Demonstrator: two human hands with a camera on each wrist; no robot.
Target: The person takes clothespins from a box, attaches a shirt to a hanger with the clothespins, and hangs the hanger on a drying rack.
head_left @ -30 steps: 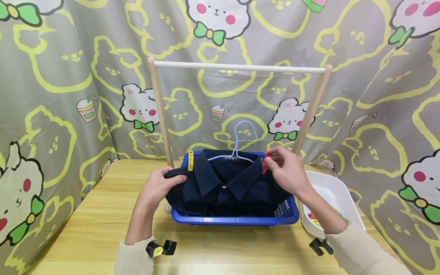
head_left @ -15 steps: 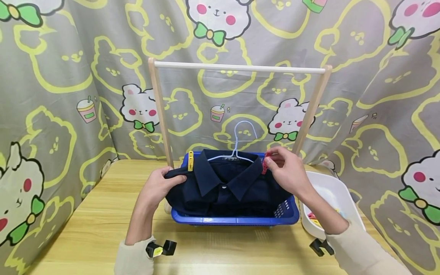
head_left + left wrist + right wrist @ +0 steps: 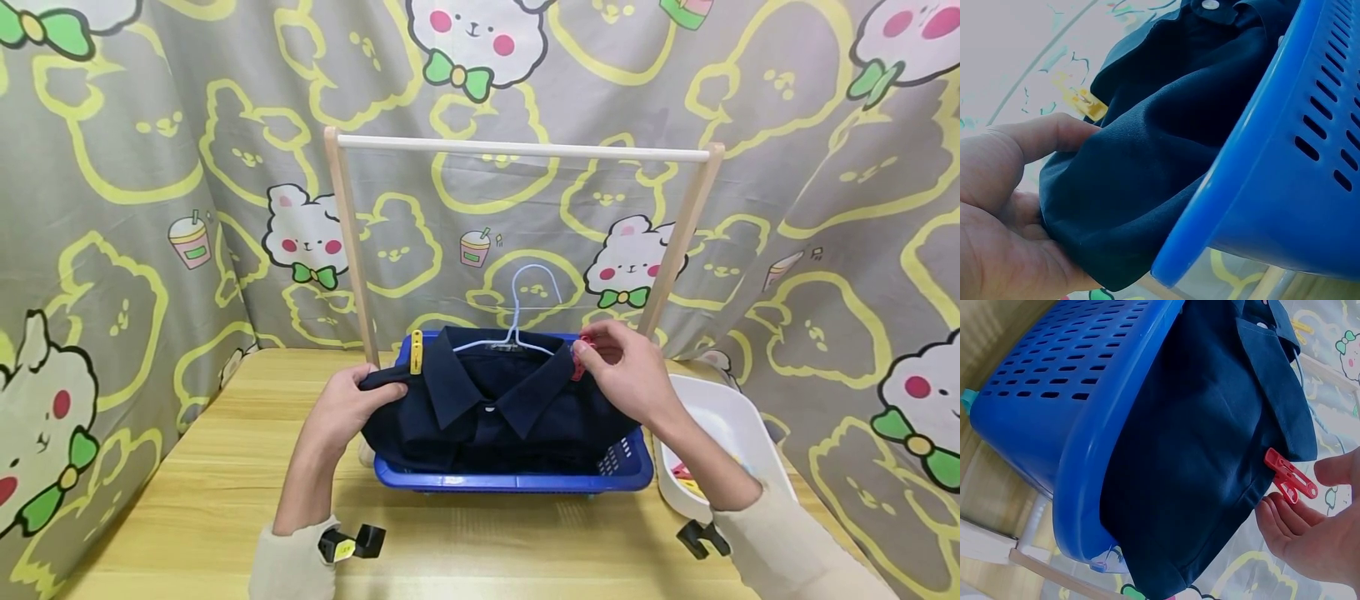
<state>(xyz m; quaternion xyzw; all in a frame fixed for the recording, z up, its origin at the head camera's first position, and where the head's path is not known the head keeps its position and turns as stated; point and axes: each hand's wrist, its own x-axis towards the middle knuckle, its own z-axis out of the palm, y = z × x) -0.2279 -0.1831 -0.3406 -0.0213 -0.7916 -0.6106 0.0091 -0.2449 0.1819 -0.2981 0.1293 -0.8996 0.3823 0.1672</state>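
A dark navy collared shirt point(image 3: 450, 433) on a white wire hanger point(image 3: 515, 317) lies in a blue basket point(image 3: 517, 481). My left hand point(image 3: 348, 400) pinches the shirt's left shoulder, thumb on top, as the left wrist view also shows. Close to that thumb, a yellow clothespin point(image 3: 416, 352) is clipped on the shoulder beside the collar. A red clothespin point(image 3: 1288, 476) grips the other shoulder. Around its handle end, the thumb and fingers of my right hand point(image 3: 1319, 534) are spread apart, and a gap shows between thumb and clothespin.
Behind the basket stands a wooden rack with a white crossbar point(image 3: 525, 147). To the right, partly under my right forearm, a white tub point(image 3: 761, 425) holds several coloured clothespins point(image 3: 684, 477). A patterned curtain point(image 3: 480, 50) surrounds the wooden table point(image 3: 225, 467).
My right thumb has shifted slightly left and come off the red clothespin, which stays on the shirt. The left hand and the shirt have not visibly moved.
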